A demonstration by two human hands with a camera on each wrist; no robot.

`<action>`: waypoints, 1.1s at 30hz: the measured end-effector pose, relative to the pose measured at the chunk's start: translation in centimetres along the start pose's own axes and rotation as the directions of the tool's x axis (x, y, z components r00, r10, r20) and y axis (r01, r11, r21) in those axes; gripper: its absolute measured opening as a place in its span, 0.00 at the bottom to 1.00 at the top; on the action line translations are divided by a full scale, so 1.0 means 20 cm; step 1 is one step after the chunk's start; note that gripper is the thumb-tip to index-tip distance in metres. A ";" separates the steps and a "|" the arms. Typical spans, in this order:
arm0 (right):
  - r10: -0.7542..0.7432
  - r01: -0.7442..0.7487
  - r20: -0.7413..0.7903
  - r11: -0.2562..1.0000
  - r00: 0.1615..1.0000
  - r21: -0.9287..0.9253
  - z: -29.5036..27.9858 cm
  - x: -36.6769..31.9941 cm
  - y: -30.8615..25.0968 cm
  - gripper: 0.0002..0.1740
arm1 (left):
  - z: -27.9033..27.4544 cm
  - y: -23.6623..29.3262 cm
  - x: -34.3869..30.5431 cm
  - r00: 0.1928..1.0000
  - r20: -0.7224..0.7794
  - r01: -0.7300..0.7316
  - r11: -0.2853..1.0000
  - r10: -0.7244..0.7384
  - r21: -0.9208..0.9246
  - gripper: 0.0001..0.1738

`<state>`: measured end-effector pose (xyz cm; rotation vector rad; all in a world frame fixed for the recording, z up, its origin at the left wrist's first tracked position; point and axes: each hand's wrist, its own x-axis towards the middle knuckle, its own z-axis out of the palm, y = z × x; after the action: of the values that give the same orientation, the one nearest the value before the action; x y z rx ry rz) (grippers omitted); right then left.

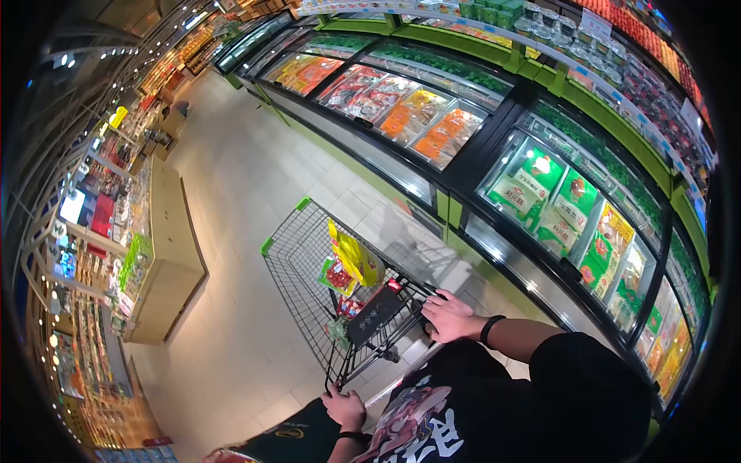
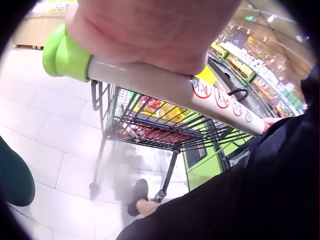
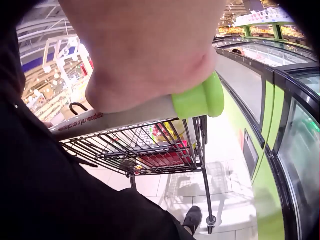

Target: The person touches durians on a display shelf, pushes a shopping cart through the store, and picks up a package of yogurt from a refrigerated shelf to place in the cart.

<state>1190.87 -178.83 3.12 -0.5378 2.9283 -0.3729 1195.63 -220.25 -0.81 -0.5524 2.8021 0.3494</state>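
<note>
A wire shopping cart (image 1: 287, 272) with green corners stands before the person. My left hand (image 1: 345, 409) grips the left end of its handle, beside a green end cap (image 2: 70, 54) in the left wrist view. Near the other end, my right hand (image 1: 449, 315) holds the same handle (image 3: 135, 114), close to the right green cap (image 3: 200, 100). Inside the basket lie a yellow bag (image 1: 353, 258), a tray of red food (image 1: 337, 276), a red packet (image 1: 350, 306) and a leafy green item (image 1: 337, 330). The undersides of the fingers are hidden in both wrist views.
Glass-topped freezers (image 1: 448, 131) with packaged food line the right side. To the left is a wooden counter (image 1: 166, 255); a tiled aisle (image 1: 231, 193) runs between. A dark green item with a gold logo (image 1: 289, 434) is at the lower left. A shoe (image 2: 140, 192) shows below the cart.
</note>
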 end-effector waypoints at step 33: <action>0.008 -0.005 0.048 0.999 0.999 -0.047 -0.44 2.57 0.71 0.35 | -0.59 0.89 2.48 0.994 -0.073 -0.082 0.996 0.080 -0.026 0.32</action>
<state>1137.04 -182.76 2.93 -0.5357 2.8981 -0.2874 1141.71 -224.26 -1.38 -0.4669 2.8990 0.3946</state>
